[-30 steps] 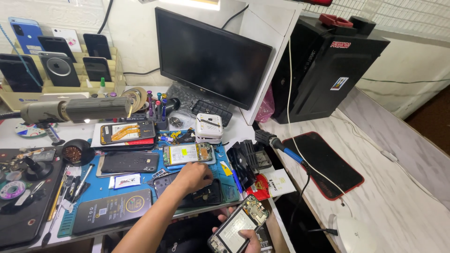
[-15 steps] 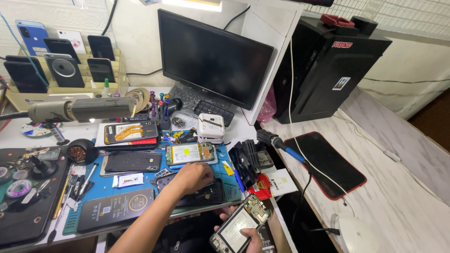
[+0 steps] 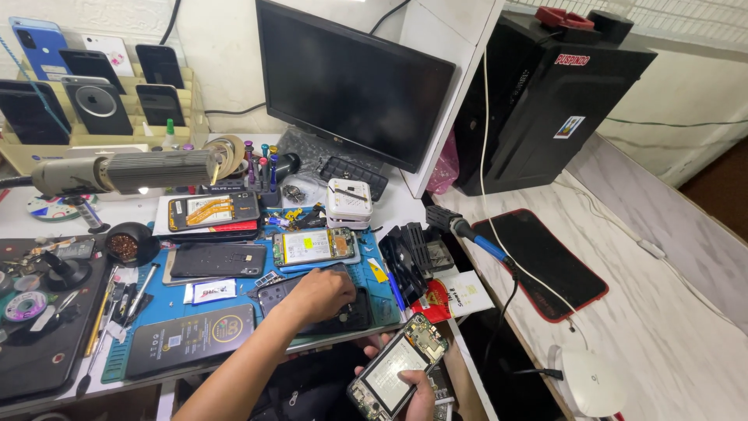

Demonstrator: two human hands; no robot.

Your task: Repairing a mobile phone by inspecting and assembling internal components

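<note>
Left hand (image 3: 321, 295) rests fingers curled on a dark phone back cover (image 3: 343, 316) at the blue mat's (image 3: 167, 308) near edge; right hand (image 3: 417, 390) grips an opened phone (image 3: 396, 374) below the bench (image 3: 405, 206); parts-picking step, judging by this; next calls for careful fingertip pinching.

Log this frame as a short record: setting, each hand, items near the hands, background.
setting: phone repair bench with a blue work mat
left hand: knuckles up, resting on a dark phone part on the mat
right hand: holds an opened phone below the bench edge, insides showing
nearby: opened phone with battery, black phone back, white box, tweezers
background: black monitor, computer tower, rack of phones
</note>
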